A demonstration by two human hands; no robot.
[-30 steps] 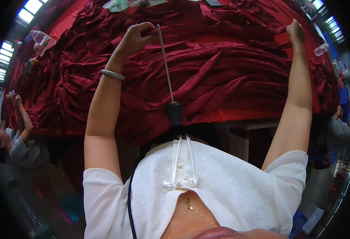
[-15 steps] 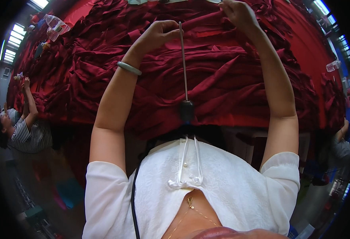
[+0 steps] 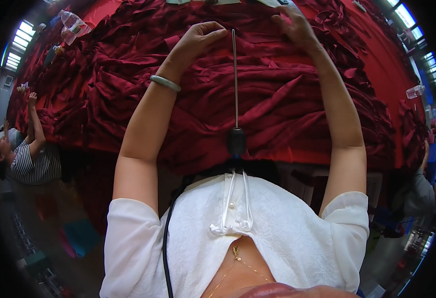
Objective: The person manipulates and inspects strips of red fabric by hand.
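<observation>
My left hand (image 3: 200, 38) is closed in a pinch, thumb against fingers, just left of the tip of a thin metal rod (image 3: 236, 82). Anything between those fingertips is too small to make out. The rod rises from a dark handle-like base (image 3: 237, 142) in front of my body. Above the cloth at the far right of the rod, my right hand (image 3: 297, 31) is smeared by motion, so its grip does not show clearly. Dark red cloth strips (image 3: 143, 107) lie heaped and folded under both hands.
A clear plastic bottle (image 3: 74, 27) lies at the far left, and a clear container (image 3: 415, 92) is on the right side. A person in a striped shirt (image 3: 36, 161) works at the left; another person's arm (image 3: 421, 184) shows at the right. Bright red fabric (image 3: 377, 64) covers the table.
My right hand has come down and nearer from the far edge. The left hand stays pinched, now slightly apart from the rod tip. The view has shifted a little.
</observation>
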